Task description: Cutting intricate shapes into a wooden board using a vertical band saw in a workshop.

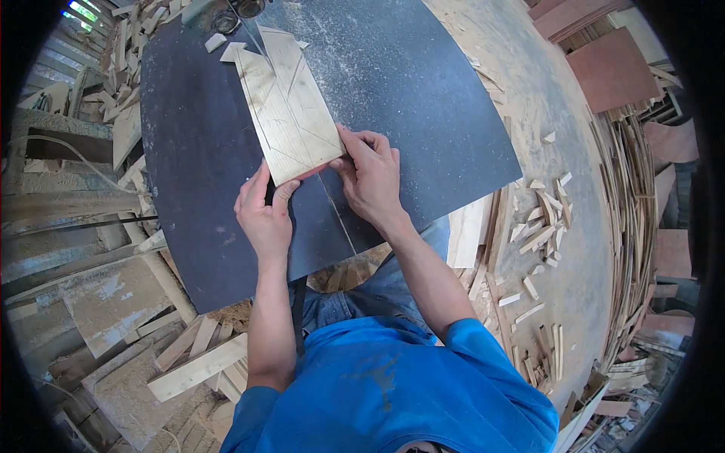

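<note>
A pale wooden board (291, 124) with pencil lines lies on the dark saw table (438, 136). Its far end is split by cuts into pointed pieces, close to a thin upright blade (245, 29). My left hand (264, 219) grips the near left corner, thumb on the near end and fingers along the side. On the near right corner, my right hand (374, 177) holds the board with its fingers curled; part of its grip is hidden. A small wood offcut (215, 43) rests left of the board's far end.
Sawdust and a straight slot (337, 211) mark the table. Scrap wood (200, 366) is heaped at the left, and small offcuts (540, 226) litter the floor at the right. Thin strips (619, 219) and reddish panels (612, 72) stand farther right.
</note>
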